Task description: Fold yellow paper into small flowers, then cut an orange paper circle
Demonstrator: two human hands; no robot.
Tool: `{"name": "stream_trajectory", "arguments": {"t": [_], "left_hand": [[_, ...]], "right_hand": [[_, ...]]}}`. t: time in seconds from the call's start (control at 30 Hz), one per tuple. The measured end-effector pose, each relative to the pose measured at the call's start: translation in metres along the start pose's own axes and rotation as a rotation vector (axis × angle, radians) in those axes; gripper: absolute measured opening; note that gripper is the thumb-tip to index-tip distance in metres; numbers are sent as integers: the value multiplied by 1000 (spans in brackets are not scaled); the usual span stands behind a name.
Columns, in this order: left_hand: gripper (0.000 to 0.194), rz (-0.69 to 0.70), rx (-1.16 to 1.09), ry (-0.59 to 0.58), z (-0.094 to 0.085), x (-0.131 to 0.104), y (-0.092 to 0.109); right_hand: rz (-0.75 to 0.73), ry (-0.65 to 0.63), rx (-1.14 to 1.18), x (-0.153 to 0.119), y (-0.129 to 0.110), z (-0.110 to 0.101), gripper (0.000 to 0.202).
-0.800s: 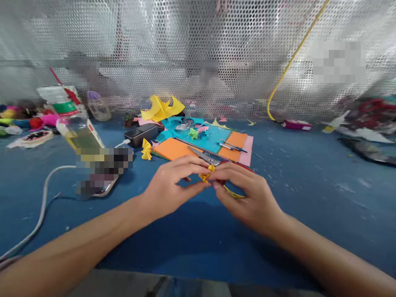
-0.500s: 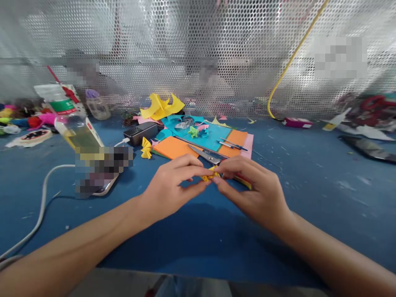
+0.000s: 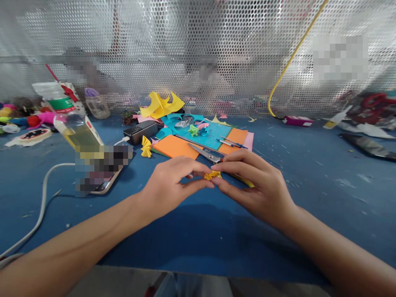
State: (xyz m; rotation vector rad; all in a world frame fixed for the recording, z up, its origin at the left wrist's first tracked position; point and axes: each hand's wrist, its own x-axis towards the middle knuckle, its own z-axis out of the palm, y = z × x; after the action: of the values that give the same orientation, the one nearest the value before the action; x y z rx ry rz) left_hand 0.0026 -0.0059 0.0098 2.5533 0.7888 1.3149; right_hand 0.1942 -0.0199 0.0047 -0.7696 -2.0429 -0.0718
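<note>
Between my two hands is a small folded piece of yellow paper [image 3: 212, 175], pinched at its ends above the blue table. My left hand [image 3: 173, 185] holds its left side with thumb and forefinger. The right end is gripped by the thumb and fingers of my right hand [image 3: 258, 185]. Fingertips cover much of the paper, so its exact fold is hidden. Just behind my hands lie scissors [image 3: 206, 154], their handle partly covered by my right hand. A second folded yellow paper piece [image 3: 146, 147] stands to the left of the orange paper [image 3: 176, 146].
Blue sheets [image 3: 213, 134] with green and pink paper scraps lie behind, pens [image 3: 232, 142] on top. A black box-shaped device [image 3: 140, 132], a tilted bottle [image 3: 72, 119] and a phone [image 3: 107, 181] are at left. A perforated metal screen [image 3: 241, 62] closes off the back.
My fingers have shifted slightly on the folded yellow paper, and more of it shows between them. My right hand's fingers have lifted a little. The things on the table stay put.
</note>
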Motion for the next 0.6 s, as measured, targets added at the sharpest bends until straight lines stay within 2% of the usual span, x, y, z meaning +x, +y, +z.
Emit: {"name": "stream_trajectory", "arguments": {"t": [0.2, 0.5, 0.6], "left_hand": [[11, 30, 30, 1, 0, 0, 0], [9, -141, -87, -23, 5, -4, -1], [10, -153, -87, -25, 6, -4, -1]], "right_hand": [[-50, -4, -63, -1, 3, 0, 6], [-236, -58, -258, 0, 7, -4, 7], [-220, -50, -284, -1, 7, -3, 5]]}}
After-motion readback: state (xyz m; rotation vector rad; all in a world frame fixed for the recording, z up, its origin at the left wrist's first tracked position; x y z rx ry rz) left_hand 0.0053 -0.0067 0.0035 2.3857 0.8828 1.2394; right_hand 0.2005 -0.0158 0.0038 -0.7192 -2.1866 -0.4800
